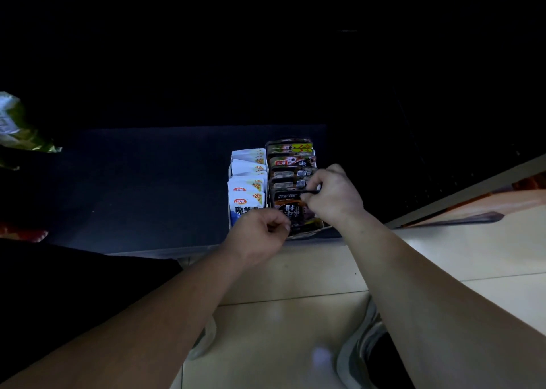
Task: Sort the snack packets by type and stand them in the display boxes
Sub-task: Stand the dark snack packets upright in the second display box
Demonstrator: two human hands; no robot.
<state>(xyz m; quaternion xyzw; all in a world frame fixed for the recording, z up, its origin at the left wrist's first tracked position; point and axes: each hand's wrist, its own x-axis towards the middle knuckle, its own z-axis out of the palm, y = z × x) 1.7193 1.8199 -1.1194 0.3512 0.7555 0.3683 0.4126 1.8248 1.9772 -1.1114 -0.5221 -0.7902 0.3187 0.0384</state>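
1. Now the R hand [332,195] pinches the top edge of the front dark pkt [291,208], thumb & finger pressed on it. Hold it firm but soft, so the pkt doesn't crush.
2. That pkt sits at the front end of the dark box [307,235] & looks tipped forward. My guess: the step is to stand it up straight.
3. L hand [260,230] is curled at the front left corner of the dark box, by the pkt's low edge. Can't tell if it pinches the pkt or just touches it. Best job for it: hold the bottom in place while the R hand tips the top back.
4. Push the pkt back till it rests on the other dark pkts [291,164] behind it in the dark box.
5. Don't bump the white pkts [246,202] in the white box [230,181], right at the dark box's left side.
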